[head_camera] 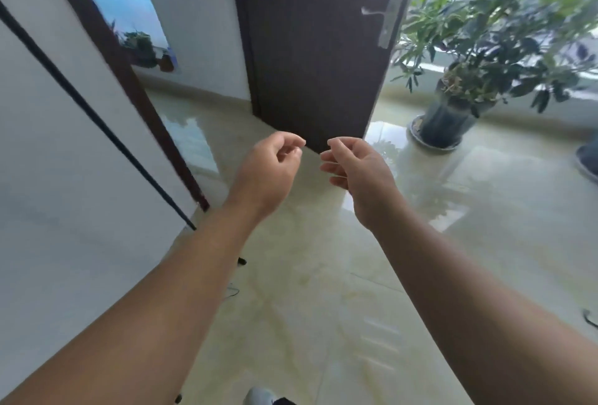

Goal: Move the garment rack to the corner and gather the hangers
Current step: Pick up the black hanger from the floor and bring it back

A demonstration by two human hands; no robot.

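A: Nearest the camera, the two bare forearms reach out over the pale tiled floor (323, 291). What are the hands doing?

B: The left hand (270, 168) and the right hand (359, 171) hang side by side, close but apart, in front of the dark door (310, 48). The fingers (330, 158) of both curl loosely, partly open, with nothing in them; probably they are raised ready to take hold of something.

A: And the garment rack and hangers?

B: Neither shows clearly. A thin black rod (97, 119) slants across the white wall at the left; whether it belongs to the rack cannot be told.

A: Room to move?

B: The near and right floor lies open. The door's edge stands ahead, and a potted plant (469, 58) sits far right by the window.
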